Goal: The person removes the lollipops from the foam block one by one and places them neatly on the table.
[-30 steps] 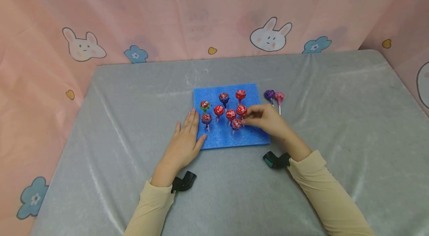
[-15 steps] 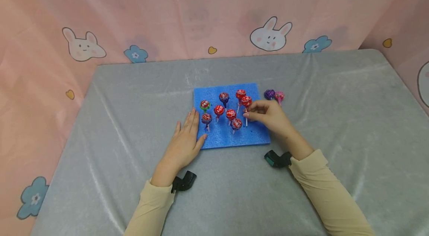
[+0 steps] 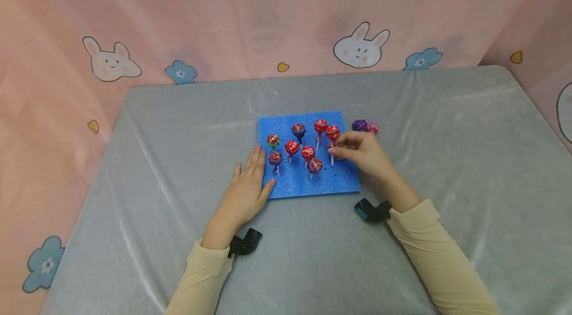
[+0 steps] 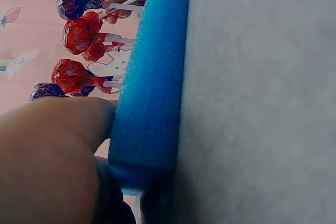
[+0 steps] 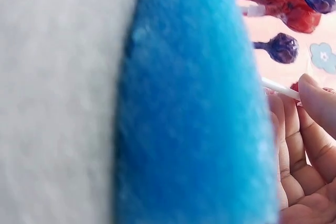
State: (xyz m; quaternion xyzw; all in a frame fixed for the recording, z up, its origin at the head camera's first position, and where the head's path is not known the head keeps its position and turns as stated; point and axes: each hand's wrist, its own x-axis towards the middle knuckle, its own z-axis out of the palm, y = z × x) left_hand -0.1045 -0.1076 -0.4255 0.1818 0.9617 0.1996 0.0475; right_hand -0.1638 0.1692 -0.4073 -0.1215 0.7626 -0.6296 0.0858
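Right hand (image 3: pixel 361 155) pinching the red lollipop (image 3: pixel 332 132) by its stick, over the right part of the blue foam block (image 3: pixel 308 187) — can't tell if the tip touches. Left hand (image 3: pixel 243 195) on the foam's left edge, fingers straight.

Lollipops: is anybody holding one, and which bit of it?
Yes: the right grip pinches a red lollipop by the upper part of its white stick. The left grip holds nothing; it touches the blue foam block.

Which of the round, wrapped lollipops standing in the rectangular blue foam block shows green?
The red-and-green lollipop, rear of the two nearest the left hand; the others show red or dark blue, no green.
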